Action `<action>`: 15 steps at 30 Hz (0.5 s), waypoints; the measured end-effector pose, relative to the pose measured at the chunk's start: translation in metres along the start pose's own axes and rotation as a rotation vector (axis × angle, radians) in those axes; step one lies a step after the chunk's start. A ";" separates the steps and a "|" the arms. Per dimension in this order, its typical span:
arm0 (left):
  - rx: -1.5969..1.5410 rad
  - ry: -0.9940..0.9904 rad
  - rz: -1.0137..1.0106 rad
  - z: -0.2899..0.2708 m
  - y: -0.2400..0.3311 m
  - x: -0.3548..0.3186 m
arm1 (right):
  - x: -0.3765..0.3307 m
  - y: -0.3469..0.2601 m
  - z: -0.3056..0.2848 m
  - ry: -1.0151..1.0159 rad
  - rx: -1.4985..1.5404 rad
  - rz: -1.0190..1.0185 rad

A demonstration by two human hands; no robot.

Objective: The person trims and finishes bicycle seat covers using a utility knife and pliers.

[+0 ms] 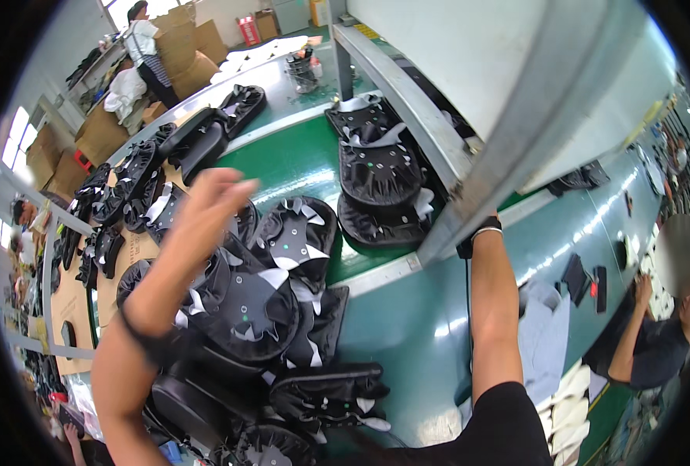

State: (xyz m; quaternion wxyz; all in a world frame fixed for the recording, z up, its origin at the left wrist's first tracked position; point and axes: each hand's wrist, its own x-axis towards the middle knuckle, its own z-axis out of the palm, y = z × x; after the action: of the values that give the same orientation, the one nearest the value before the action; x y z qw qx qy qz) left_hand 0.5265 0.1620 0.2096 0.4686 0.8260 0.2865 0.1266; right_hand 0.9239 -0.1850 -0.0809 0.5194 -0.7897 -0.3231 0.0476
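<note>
My left hand (205, 210) is raised and blurred, fingers loosely spread and holding nothing, above a pile of black seat pads with pale fabric flaps (259, 311). My right forearm (492, 303) reaches up to a slanted grey metal beam (508, 147). It wears a black wristband, and the hand itself is hidden behind the beam. A thin black cord (467, 287) hangs down beside that wrist. More black seat pads (380, 171) lie in a row on the green conveyor belt (298, 163).
Further seat pads (127, 186) cover a cardboard-topped bench at left. A seated person (655, 342) works at the right edge, and another (147, 46) stands by cardboard boxes (182, 46) at the back. A pale blue cloth (543, 334) lies near my right arm.
</note>
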 end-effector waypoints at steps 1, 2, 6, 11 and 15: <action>0.025 -0.029 -0.203 0.029 -0.014 0.028 | -0.009 -0.004 0.045 -0.005 0.071 -0.012; 0.059 -0.107 -0.338 0.056 -0.027 0.055 | -0.011 -0.013 0.067 0.005 0.111 -0.017; -0.086 -0.141 -0.576 0.153 -0.074 0.125 | -0.032 -0.021 0.066 0.056 0.197 -0.005; -0.403 -0.277 -0.554 0.187 -0.086 0.145 | -0.020 -0.029 0.056 0.140 0.230 0.098; -0.547 -0.372 -0.326 0.180 -0.098 0.134 | 0.017 -0.048 0.060 0.203 0.299 0.151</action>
State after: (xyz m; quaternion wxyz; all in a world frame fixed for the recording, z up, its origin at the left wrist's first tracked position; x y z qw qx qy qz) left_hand 0.6852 0.1540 0.0233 0.7300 0.6227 0.2800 -0.0300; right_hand 0.8901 -0.1158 -0.0633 0.6557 -0.7265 -0.1982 0.0541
